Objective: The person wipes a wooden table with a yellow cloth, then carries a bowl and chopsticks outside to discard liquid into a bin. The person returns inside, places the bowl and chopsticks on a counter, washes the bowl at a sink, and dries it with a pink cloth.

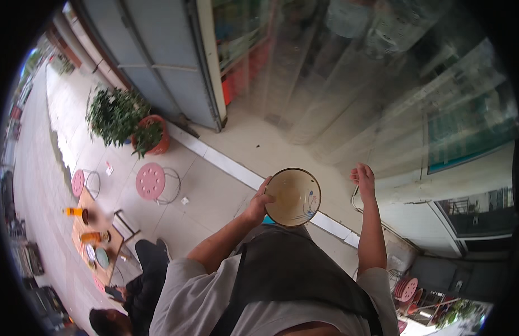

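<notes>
My left hand (258, 205) is closed on the rim of a cream bowl (290, 208) with a dark brown edge. The thumb lies over the near side of the rim. Inside, the bowl shows a blue floral pattern and a yellowish patch at the bottom; whether liquid is in it I cannot make out. Out to the right, my right hand (365, 178) is raised with its fingers loosely bent and apart, holding nothing that I see. It is close to a clear plastic strip curtain (327, 112) hanging across a doorway, but contact is not visible.
A white threshold strip (242, 173) crosses the tiled floor. On the left stand a grey metal door (164, 56), a potted plant (153, 140), a pink stool (150, 181) and a wooden table (115, 246) with bottles and bowls. A seated person (144, 280) in dark clothes is beside that table.
</notes>
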{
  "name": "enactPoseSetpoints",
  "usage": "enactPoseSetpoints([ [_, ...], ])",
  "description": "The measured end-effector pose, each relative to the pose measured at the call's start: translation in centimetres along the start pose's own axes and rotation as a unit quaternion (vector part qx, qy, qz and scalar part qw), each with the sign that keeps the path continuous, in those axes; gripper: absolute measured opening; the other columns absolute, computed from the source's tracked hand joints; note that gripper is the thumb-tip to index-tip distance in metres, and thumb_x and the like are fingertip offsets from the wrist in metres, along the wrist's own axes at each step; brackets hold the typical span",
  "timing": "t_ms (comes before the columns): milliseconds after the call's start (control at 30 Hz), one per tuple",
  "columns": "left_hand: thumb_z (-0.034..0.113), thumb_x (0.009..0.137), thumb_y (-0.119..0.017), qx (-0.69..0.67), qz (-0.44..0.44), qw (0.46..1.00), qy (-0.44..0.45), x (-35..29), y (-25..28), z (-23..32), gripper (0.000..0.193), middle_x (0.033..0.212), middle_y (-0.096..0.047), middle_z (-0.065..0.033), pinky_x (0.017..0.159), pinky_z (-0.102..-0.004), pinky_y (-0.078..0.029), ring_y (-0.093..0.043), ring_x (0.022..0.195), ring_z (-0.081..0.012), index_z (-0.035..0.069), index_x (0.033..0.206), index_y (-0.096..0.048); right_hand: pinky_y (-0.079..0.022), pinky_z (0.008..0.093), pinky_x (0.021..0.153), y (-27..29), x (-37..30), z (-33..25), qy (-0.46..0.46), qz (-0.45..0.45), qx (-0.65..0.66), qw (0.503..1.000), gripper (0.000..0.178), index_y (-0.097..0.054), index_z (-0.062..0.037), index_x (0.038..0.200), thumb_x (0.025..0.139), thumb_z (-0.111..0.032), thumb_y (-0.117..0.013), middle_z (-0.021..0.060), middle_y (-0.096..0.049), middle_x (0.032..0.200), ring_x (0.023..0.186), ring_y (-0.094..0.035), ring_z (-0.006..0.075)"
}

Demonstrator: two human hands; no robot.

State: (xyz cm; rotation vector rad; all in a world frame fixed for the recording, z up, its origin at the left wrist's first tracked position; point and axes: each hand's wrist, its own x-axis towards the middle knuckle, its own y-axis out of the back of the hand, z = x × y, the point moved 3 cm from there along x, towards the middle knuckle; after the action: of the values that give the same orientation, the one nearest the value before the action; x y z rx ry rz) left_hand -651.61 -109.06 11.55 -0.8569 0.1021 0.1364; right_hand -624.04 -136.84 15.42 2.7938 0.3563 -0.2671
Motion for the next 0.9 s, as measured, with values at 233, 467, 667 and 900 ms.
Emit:
enactPoseSetpoints([
  [233, 0.008, 0.082, -0.046, 0.069, -0.059, 0.985, 0.145, 22.0, -5.6, 0.9, 0.085, 0.151, -0.037, -0.0155, 0.116, -0.0377, -0.029, -0.037, 0.139, -0.0273, 0.002, 0.157, -0.006, -0.05, 0.0304, 0.082, 6.2, 19.9, -20.3, 0.247, 0.048, -0.156, 0.955, 0.047, -0.046, -0.0045, 0.14, 0.1, -0.028, -0.055, 0.0072, -0.065, 0.114, 0.097, -0.063, 0.0152],
  [467, 0.013, 0.074, -0.054, 0.124, -0.103, 0.96, 0.227, 45.8, -17.3, -3.2, 0.094, 0.152, -0.036, -0.0131, 0.115, -0.0418, -0.032, -0.037, 0.14, -0.0289, 0.01, 0.158, -0.013, -0.046, 0.032, 0.099, 16.3, 37.1, -27.6, 0.351, 0.18, -0.148, 0.907, 0.052, -0.036, -0.0103, 0.149, 0.1, -0.014, -0.052, 0.0099, -0.055, 0.139, 0.113, -0.061, 0.0226],
  [667, 0.014, 0.074, -0.053, 0.245, -0.06, 0.961, 0.112, 63.9, -23.8, -2.6, 0.093, 0.152, -0.036, -0.0113, 0.116, -0.0384, -0.03, -0.037, 0.14, -0.0256, 0.005, 0.157, -0.014, -0.046, 0.0301, 0.098, 38.8, 48.0, -30.3, 0.41, 0.305, 0.043, 0.858, 0.059, -0.034, -0.0082, 0.152, 0.096, -0.002, -0.052, 0.0106, -0.047, 0.147, 0.122, -0.055, 0.0226],
  [900, 0.018, 0.081, -0.049, 0.075, 0.018, 0.994, 0.084, 75.7, -22.1, 0.1, 0.072, 0.14, -0.049, -0.014, 0.111, -0.0379, -0.036, -0.047, 0.131, -0.0256, -0.001, 0.148, -0.033, -0.047, 0.0327, 0.095, 52.1, 52.5, -33.7, 0.446, 0.409, -0.004, 0.796, 0.053, -0.039, -0.0001, 0.147, 0.097, -0.007, -0.054, 0.0153, -0.056, 0.138, 0.119, -0.058, 0.0242],
])
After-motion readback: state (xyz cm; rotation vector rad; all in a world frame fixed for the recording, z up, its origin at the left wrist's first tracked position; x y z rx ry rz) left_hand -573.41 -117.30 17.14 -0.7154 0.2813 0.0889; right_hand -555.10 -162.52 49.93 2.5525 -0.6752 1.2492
